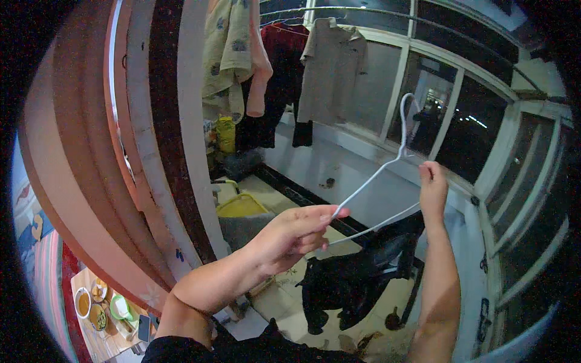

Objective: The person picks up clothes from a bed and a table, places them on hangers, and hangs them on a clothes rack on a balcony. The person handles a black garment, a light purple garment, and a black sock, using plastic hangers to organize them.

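Observation:
My left hand (pixel 296 236) is closed round one corner of a thin white clothes hanger (pixel 370 179), which is held up with its hook at the top. At the hanger's other shoulder, my right hand (pixel 433 184) has its fingers pinched together just below the hook's neck. That side of the hanger disappears behind my right hand and wrist. Below the hanger hangs a black garment (pixel 345 287), partly sheer near my right forearm. Where its upper part is fastened or draped is hidden.
Several clothes, including a grey shirt (pixel 330 66), hang from a rail at the back. Windows (pixel 417 97) line the far and right sides. A yellow basket-like object (pixel 242 204) stands behind my left arm. Bowls of food (pixel 83 302) sit on a table at lower left.

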Demonstrator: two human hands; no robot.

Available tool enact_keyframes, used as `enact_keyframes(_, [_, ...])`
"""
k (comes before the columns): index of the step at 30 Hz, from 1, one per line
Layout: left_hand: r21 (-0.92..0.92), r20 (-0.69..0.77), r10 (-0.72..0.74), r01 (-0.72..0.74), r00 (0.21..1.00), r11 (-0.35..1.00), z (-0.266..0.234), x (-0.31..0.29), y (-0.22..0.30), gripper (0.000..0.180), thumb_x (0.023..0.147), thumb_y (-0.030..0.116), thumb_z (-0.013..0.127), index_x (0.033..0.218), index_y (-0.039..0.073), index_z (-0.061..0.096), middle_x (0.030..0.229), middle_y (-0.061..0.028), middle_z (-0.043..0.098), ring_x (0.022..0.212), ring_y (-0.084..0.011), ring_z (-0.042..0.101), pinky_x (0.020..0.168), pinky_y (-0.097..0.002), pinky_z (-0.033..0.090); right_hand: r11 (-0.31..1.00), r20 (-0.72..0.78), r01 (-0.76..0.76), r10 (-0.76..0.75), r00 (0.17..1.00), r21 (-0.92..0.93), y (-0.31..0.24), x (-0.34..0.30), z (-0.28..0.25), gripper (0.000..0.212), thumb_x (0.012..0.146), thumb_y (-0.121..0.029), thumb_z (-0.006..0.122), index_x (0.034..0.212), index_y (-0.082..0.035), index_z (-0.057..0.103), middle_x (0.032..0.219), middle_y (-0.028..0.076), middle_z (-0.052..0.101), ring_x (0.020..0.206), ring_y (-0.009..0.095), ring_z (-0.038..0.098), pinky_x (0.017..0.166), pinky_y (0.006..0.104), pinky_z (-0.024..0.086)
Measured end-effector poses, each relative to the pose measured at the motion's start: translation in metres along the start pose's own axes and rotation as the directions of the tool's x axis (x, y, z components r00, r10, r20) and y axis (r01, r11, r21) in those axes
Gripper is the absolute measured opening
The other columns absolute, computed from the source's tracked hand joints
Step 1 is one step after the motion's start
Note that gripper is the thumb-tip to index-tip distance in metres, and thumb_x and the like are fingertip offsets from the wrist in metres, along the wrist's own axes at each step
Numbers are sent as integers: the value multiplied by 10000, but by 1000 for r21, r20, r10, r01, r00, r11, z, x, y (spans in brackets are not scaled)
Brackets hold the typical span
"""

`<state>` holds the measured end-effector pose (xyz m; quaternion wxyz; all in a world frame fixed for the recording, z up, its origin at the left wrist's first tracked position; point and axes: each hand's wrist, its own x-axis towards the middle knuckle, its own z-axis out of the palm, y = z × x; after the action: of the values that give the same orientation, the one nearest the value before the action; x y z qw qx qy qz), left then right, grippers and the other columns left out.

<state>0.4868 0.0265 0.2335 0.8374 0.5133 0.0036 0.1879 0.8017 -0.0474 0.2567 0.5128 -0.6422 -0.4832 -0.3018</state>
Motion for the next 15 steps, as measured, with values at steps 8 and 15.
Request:
enact_keyframes(8, [-81, -4, 12, -12, 1000, 997, -49, 129, 10, 358, 876, 217, 503, 1165, 8, 478, 517, 87, 266, 425, -30, 233, 407, -188, 190, 997, -9, -48, 48, 999, 68, 92, 80, 76, 173, 864, -191, 526, 867, -20, 550, 794, 77, 577, 753, 179, 533, 712, 284, 414])
enact_keyframes(15, [-213, 18, 99, -93, 995, 973, -78, 223, 46, 284, 890, 202, 476, 1108, 26, 524, 476, 90, 246, 396, -40, 226, 407, -213, 186, 997, -38, 69, -71, 997, -33, 148, 147, 119, 315, 886, -329, 499, 921, -26, 576, 875, 74, 597, 847, 164, 555, 739, 270, 415])
